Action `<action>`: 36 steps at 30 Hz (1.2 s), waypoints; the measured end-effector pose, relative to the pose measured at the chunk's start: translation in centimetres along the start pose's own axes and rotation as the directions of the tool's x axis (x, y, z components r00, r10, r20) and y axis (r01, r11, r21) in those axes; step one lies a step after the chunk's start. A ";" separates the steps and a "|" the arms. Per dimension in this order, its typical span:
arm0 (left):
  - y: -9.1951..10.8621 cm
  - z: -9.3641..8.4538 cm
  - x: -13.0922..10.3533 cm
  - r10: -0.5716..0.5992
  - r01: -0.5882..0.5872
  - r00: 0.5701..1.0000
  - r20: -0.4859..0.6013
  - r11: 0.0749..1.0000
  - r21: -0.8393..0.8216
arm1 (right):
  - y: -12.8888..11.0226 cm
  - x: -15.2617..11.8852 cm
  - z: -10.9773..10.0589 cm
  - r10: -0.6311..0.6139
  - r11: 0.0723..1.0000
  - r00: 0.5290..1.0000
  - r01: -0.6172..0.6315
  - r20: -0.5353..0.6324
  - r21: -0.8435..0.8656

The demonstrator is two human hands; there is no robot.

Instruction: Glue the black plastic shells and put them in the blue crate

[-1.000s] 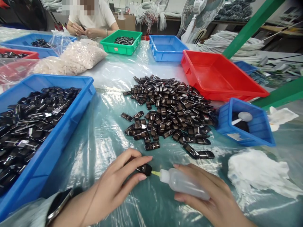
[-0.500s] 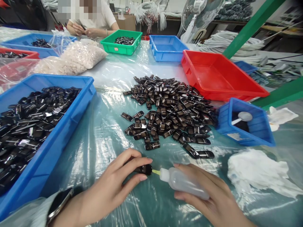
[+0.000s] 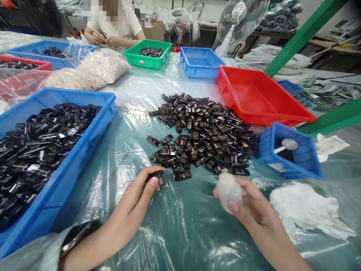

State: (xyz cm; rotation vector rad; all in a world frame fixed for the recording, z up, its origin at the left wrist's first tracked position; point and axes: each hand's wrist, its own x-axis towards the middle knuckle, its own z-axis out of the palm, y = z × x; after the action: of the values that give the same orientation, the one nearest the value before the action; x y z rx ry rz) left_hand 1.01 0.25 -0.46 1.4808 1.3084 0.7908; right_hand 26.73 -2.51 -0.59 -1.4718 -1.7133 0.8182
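Between the thumb and fingers of my left hand (image 3: 143,188) is a small black plastic casing (image 3: 154,175), tilted and partly covered by the fingers. My right hand (image 3: 251,203) is closed around a translucent white squeeze bottle (image 3: 229,192), whose yellowish tip points away from me and is blurred. The bottle is apart from the casing. Just beyond both hands lies a heap of similar dark glossy casings (image 3: 194,131) on the plastic-covered table (image 3: 175,233).
A blue bin (image 3: 93,131) full of black parts stands at left. A red tray (image 3: 262,98), a small blue box (image 3: 296,165) with a scoop (image 3: 289,144) and a crumpled white cloth (image 3: 307,207) are at right. Across the table a person (image 3: 118,30) sits behind a green tray (image 3: 149,60).
The bottle has drawn away from the casing to the right and now tips away from me. My left hand has moved up and left, turning the casing.
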 end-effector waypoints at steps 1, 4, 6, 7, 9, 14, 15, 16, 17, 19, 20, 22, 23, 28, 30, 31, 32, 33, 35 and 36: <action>0.0 0.1 0.1 0.009 -0.009 1.000 -0.013 0.999 -0.042 | -0.1 0.3 0.2 0.005 0.999 1.000 -0.004 -0.018 0.037; -0.3 0.2 0.2 0.048 -0.052 0.998 -0.031 0.991 -0.127 | -0.2 1.3 1.3 -0.001 0.994 1.000 0.004 -0.031 0.113; -0.4 0.3 0.3 0.055 -0.058 0.998 -0.024 0.988 -0.145 | -0.2 1.7 2.0 0.009 0.996 1.000 -0.008 -0.009 0.094; -0.4 0.2 0.3 0.051 -0.053 0.999 -0.019 0.987 -0.151 | -0.1 1.7 2.3 0.014 0.998 1.000 -0.014 -0.010 0.066; -0.4 0.2 0.2 0.039 -0.040 0.999 -0.012 0.986 -0.165 | 0.1 1.4 2.5 -0.047 0.999 0.992 0.044 -0.120 -0.022; -0.4 0.1 0.1 0.043 -0.041 0.999 0.004 0.984 -0.173 | -0.7 -0.8 3.8 -0.406 0.907 0.879 0.355 -0.252 -0.226; -0.4 0.1 0.1 0.046 -0.044 0.999 0.008 0.986 -0.164 | -1.1 -1.1 4.5 -0.423 0.894 0.893 0.383 -0.155 -0.235; -0.5 0.1 0.0 0.050 -0.048 0.999 0.011 0.987 -0.154 | -1.5 -1.2 5.3 -0.416 0.889 0.907 0.390 -0.068 -0.241; -0.6 0.1 0.0 0.053 -0.050 0.999 0.013 0.988 -0.144 | -1.9 -1.0 6.2 -0.399 0.889 0.917 0.386 -0.003 -0.246; -0.7 0.1 0.0 0.060 -0.057 0.998 0.017 0.990 -0.130 | -2.5 -0.2 7.8 -0.345 0.900 0.936 0.351 0.070 -0.260; -0.7 0.1 -0.1 0.072 -0.069 0.997 0.021 0.990 -0.121 | -2.7 0.4 8.5 -0.319 0.906 0.944 0.329 0.082 -0.264; -0.8 0.1 -0.2 0.104 -0.100 0.994 0.035 0.990 -0.095 | -3.0 1.6 9.3 -0.258 0.925 0.961 0.275 0.097 -0.263; -0.8 0.1 -0.2 0.129 -0.125 0.991 0.045 0.989 -0.081 | -3.1 2.1 9.4 -0.230 0.935 0.968 0.248 0.101 -0.252; -1.1 0.1 -0.3 0.276 -0.278 0.957 0.089 0.961 0.005 | -3.5 2.5 8.3 -0.105 0.993 0.988 0.109 0.112 -0.035; -1.2 0.0 -0.3 0.333 -0.339 0.934 0.127 0.940 0.027 | -3.6 2.1 7.6 -0.028 0.993 0.993 0.015 0.113 0.119; -1.3 0.0 -0.3 0.355 -0.363 0.922 0.152 0.931 0.032 | -3.6 1.9 7.2 0.017 0.978 0.992 -0.042 0.123 0.203; -1.3 0.0 -0.3 0.368 -0.379 0.913 0.175 0.924 0.037 | -3.6 1.7 6.9 0.063 0.952 0.987 -0.103 0.145 0.288; -1.3 -0.1 -0.3 0.374 -0.389 0.906 0.198 0.920 0.044 | -3.7 1.6 6.6 0.105 0.916 0.979 -0.164 0.175 0.367; -1.1 -0.1 -0.3 0.386 -0.411 0.890 0.244 0.910 0.059 | -3.8 1.4 6.2 0.167 0.825 0.954 -0.274 0.249 0.495; -0.9 -0.2 -0.3 0.396 -0.427 0.878 0.269 0.902 0.066 | -3.9 1.3 6.0 0.189 0.777 0.940 -0.321 0.285 0.542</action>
State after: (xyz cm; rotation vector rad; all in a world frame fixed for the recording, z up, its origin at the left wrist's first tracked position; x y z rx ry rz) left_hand 0.44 -0.05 -1.25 1.9290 0.8724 0.7687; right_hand 19.44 -1.85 -0.41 -1.2178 -1.2335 1.5476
